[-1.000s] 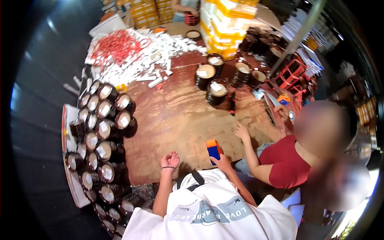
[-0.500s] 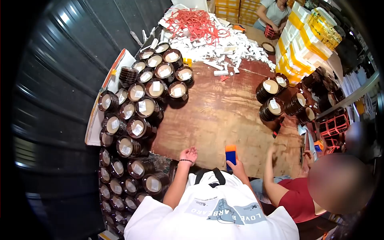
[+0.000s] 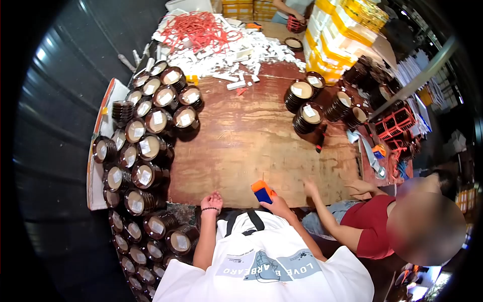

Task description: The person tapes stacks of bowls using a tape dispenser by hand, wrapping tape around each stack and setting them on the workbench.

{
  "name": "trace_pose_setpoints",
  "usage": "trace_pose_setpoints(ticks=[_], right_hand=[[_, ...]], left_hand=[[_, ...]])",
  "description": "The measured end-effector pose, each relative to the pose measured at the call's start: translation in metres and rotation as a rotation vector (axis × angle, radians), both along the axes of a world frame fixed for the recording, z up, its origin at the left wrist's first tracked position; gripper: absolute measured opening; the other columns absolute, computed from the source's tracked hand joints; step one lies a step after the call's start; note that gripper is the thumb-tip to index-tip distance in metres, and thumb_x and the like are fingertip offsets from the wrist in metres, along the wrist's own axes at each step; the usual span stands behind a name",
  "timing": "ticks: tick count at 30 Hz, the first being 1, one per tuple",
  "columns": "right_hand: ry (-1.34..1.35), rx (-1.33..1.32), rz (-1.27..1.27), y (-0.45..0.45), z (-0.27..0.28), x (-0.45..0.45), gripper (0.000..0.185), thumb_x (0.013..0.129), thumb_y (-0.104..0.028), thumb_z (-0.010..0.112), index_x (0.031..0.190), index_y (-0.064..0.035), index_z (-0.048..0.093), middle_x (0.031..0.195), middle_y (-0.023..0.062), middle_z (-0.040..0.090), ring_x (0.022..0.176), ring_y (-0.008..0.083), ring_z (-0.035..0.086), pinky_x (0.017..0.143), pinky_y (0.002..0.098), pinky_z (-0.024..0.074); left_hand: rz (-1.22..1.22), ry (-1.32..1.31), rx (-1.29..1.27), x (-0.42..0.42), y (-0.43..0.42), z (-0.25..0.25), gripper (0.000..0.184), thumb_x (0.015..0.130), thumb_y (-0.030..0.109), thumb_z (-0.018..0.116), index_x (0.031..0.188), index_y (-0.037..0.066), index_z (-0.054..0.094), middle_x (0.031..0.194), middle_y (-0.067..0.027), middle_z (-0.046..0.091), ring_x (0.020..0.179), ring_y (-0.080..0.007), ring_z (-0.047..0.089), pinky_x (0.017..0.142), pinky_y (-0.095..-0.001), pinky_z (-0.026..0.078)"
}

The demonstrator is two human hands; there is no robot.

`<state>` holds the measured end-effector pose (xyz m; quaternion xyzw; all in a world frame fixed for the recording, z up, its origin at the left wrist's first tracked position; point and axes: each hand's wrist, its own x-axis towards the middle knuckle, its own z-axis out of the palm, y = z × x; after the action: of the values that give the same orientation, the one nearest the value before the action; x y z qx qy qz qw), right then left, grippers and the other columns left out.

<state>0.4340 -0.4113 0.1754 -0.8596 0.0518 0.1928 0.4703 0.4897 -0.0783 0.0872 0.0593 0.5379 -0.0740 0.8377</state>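
My left hand (image 3: 212, 202), with a dark beaded bracelet at the wrist, is over the near edge of the wooden table, palm up, fingers loosely apart. Nothing is in it. My right hand (image 3: 276, 204) grips an orange-and-blue handheld device (image 3: 262, 193), whose orange end points away from me; its exact kind is not clear. To the left of my left hand stand many stacks of dark brown round dishes (image 3: 143, 174), most with a white paper square on the top one.
More dish stacks (image 3: 308, 118) stand on the right, beside a black-and-red tool (image 3: 321, 139). White scraps (image 3: 236, 55) and red strapping (image 3: 196, 31) cover the back. Yellow-taped boxes (image 3: 332, 45) rise at back right. A co-worker in red (image 3: 370, 226) sits close on my right; another person is behind.
My view has swung to the right, so the table shifts left. The device in my right hand has tilted to the left. The co-worker's hands have moved, with one now stretched out.
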Motion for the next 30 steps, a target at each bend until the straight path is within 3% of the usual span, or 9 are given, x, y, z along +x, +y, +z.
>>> trace_pose_setpoints(ticks=[9,13,15,17,21,23,25,29,30], right_hand=[[-0.068,-0.035,-0.111,-0.006,0.001,-0.012,0.046,0.085,-0.041,0.073,0.100,0.0019,0.069,0.091,0.0212,0.070,0.085,0.0340,0.068,0.077,0.0399,0.0517],[0.177,0.337,-0.497,-0.023,-0.009,-0.014,0.038,0.090,-0.034,0.072,0.101,0.0023,0.068,0.083,0.0033,0.068,0.073,0.0106,0.062,0.068,0.0289,0.0518],[0.036,0.416,-0.621,-0.039,-0.024,-0.007,0.034,0.091,-0.031,0.072,0.101,0.0015,0.068,0.083,0.0021,0.068,0.072,0.0097,0.062,0.068,0.0279,0.0520],[0.040,0.289,-0.622,-0.061,-0.014,0.008,0.033,0.090,-0.031,0.072,0.100,0.0005,0.069,0.083,0.0010,0.067,0.072,0.0088,0.062,0.067,0.0276,0.0521],[0.018,0.440,-0.747,-0.094,0.010,0.049,0.032,0.089,-0.032,0.074,0.095,-0.0006,0.070,0.084,0.0007,0.067,0.071,0.0081,0.060,0.064,0.0277,0.0502],[-0.071,0.338,-0.843,-0.118,0.013,0.075,0.041,0.088,-0.039,0.073,0.099,0.0012,0.070,0.083,0.0041,0.068,0.075,0.0119,0.063,0.068,0.0286,0.0506],[-0.115,0.462,-1.067,-0.140,0.018,0.109,0.042,0.090,-0.040,0.070,0.096,0.0018,0.071,0.082,0.0030,0.067,0.073,0.0112,0.061,0.069,0.0291,0.0492],[-0.166,0.454,-1.212,-0.216,-0.048,0.173,0.043,0.092,-0.042,0.068,0.099,0.0005,0.069,0.084,0.0033,0.068,0.075,0.0137,0.063,0.068,0.0305,0.0494],[-0.129,0.496,-1.258,-0.229,-0.037,0.189,0.045,0.092,-0.043,0.068,0.102,0.0004,0.068,0.086,0.0035,0.068,0.076,0.0143,0.064,0.069,0.0306,0.0498]], left_hand=[[-0.143,-0.046,-0.038,0.003,-0.011,-0.016,0.025,0.092,0.016,0.045,0.106,0.003,0.061,0.107,-0.0101,0.067,0.100,-0.0253,0.063,0.088,-0.0386,0.050],[-0.128,0.032,-0.046,0.008,-0.027,-0.015,0.025,0.091,0.016,0.046,0.106,0.002,0.060,0.106,-0.0110,0.068,0.098,-0.0262,0.064,0.085,-0.0396,0.053],[-0.146,0.036,-0.061,0.016,-0.040,-0.018,0.025,0.091,0.016,0.047,0.105,0.001,0.060,0.105,-0.0118,0.068,0.096,-0.0273,0.065,0.084,-0.0401,0.054],[-0.254,-0.019,-0.077,0.025,-0.055,-0.017,0.024,0.092,0.017,0.048,0.105,0.002,0.060,0.104,-0.0123,0.069,0.097,-0.0279,0.065,0.084,-0.0410,0.053],[-0.365,-0.131,-0.071,0.067,-0.103,-0.006,0.027,0.093,0.024,0.049,0.107,0.004,0.060,0.104,-0.0118,0.069,0.098,-0.0299,0.065,0.084,-0.0423,0.052],[-0.394,-0.159,-0.099,0.095,-0.135,0.010,0.032,0.094,0.030,0.048,0.112,0.005,0.060,0.115,-0.0144,0.066,0.104,-0.0330,0.063,0.089,-0.0458,0.051],[-0.516,-0.220,-0.055,0.125,-0.181,0.038,0.042,0.096,0.037,0.047,0.127,0.011,0.058,0.132,-0.0170,0.056,0.115,-0.0359,0.056,0.095,-0.0512,0.049],[-0.805,-0.425,0.046,0.193,-0.266,0.027,0.055,0.094,0.050,0.049,0.144,0.025,0.049,0.144,-0.0135,0.043,0.123,-0.0386,0.047,0.098,-0.0552,0.047],[-0.897,-0.471,0.101,0.215,-0.288,0.020,0.057,0.094,0.053,0.047,0.144,0.028,0.049,0.149,-0.0110,0.040,0.127,-0.0388,0.043,0.102,-0.0565,0.043]])
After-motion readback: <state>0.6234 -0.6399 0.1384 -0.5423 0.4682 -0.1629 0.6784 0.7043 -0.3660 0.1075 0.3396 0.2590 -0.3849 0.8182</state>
